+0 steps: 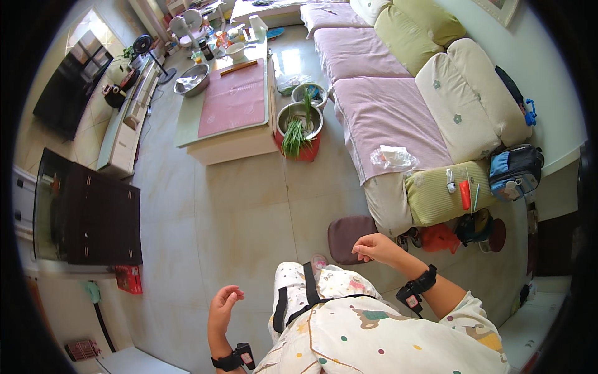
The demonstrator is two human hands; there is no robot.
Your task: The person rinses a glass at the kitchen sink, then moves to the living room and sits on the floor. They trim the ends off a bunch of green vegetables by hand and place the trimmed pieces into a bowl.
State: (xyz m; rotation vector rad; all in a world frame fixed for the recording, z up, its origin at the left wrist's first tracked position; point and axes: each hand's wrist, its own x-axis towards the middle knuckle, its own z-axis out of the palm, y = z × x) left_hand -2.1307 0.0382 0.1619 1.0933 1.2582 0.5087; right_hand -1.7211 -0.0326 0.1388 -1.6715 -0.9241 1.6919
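Note:
My left hand [225, 301] is held out over the floor at lower centre-left, loosely curled, with nothing seen in it. At lower centre-right my right hand [372, 248] hangs bent at the wrist above a dark reddish-brown stool seat [343, 236], its fingers curled and no object visible in them. Each forearm wears a black strap with a small device. Farther ahead stands a table with a pink mat [233, 100], a wooden rolling pin [238, 68] and a steel basin [201, 75]. Beside the table, long green leafy stalks [295, 138] hang over a metal bowl [280, 117].
A sofa with a pink cover [387, 112] runs along the right, a plastic bag [395, 158] on it. By its near end are a blue backpack [514, 175] and a red bag [439, 238]. A dark cabinet [105, 219] and a standing fan [143, 45] are at left.

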